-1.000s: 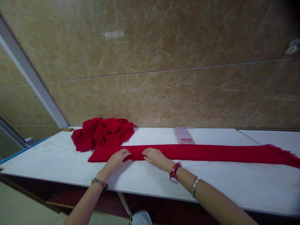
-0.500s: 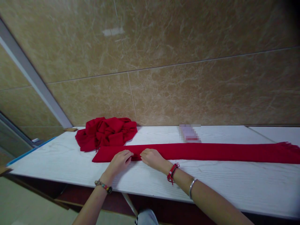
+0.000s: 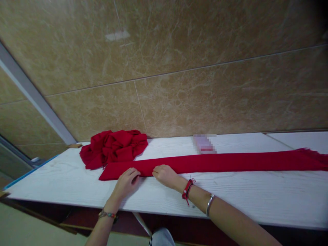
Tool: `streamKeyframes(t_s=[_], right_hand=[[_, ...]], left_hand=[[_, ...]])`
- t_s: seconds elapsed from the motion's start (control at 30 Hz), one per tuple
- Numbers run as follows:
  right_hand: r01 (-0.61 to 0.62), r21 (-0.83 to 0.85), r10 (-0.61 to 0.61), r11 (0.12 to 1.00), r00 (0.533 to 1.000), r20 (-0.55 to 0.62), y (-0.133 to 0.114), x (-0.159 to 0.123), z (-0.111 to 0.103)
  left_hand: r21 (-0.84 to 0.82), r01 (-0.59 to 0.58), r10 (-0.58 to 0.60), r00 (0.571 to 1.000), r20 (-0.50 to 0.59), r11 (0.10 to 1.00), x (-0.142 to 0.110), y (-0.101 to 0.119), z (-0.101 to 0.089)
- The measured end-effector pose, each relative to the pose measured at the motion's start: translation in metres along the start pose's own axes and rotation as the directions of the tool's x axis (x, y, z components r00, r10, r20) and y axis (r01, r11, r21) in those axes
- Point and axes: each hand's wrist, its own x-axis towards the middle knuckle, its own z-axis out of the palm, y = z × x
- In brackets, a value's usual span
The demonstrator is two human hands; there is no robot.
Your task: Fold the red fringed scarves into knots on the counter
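Scarf [image 3: 217, 163]: red, laid flat as a long strip along the table [image 3: 238, 201], left end slanted, fringed right end reaching the right limit of view. Left hand [image 3: 127, 181] at the near edge of the scarf, toward its left end; fingers curled, gap between thumb and fingers narrow. Right hand [image 3: 165, 175] just right of it, fingers bent together, tips on the scarf. Cannot tell whether either hand pinches cloth. Crumpled red cloth [image 3: 114, 147] on the far left, against the scarf's far edge. Pixelated block [image 3: 203, 144] beyond the scarf, right of the cloth, near the wall [image 3: 194, 99].
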Motion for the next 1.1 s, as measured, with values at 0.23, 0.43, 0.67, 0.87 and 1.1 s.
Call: streamKeyframes(t_s=[0.23,0.43,0.67,0.87,1.1], right_hand=[[-0.016,-0.004,0.016,1.000,1.000,0.010,0.002,0.001,0.002],[-0.009,0.064,0.008,0.998,1.000,0.012,0.000,0.000,0.000],[-0.163,0.231,0.123,0.959,0.977,0.175,0.001,-0.013,-0.013],[-0.153,0.272,0.111,0.950,0.980,0.164,-0.010,0.003,-0.017],[-0.140,0.338,0.040,0.931,0.957,0.286,-0.011,0.011,-0.015]], left_hand=[[-0.011,0.039,-0.039,0.999,-0.004,0.999,0.001,-0.006,0.004],[-0.001,0.082,-0.082,0.996,0.029,0.997,0.002,-0.006,0.003],[0.197,0.307,-0.339,0.929,0.152,0.931,0.003,-0.006,0.014],[0.235,0.405,-0.435,0.896,0.091,0.883,0.002,-0.002,0.014],[0.309,0.609,-0.629,0.776,-0.043,0.730,0.002,-0.003,0.014]])
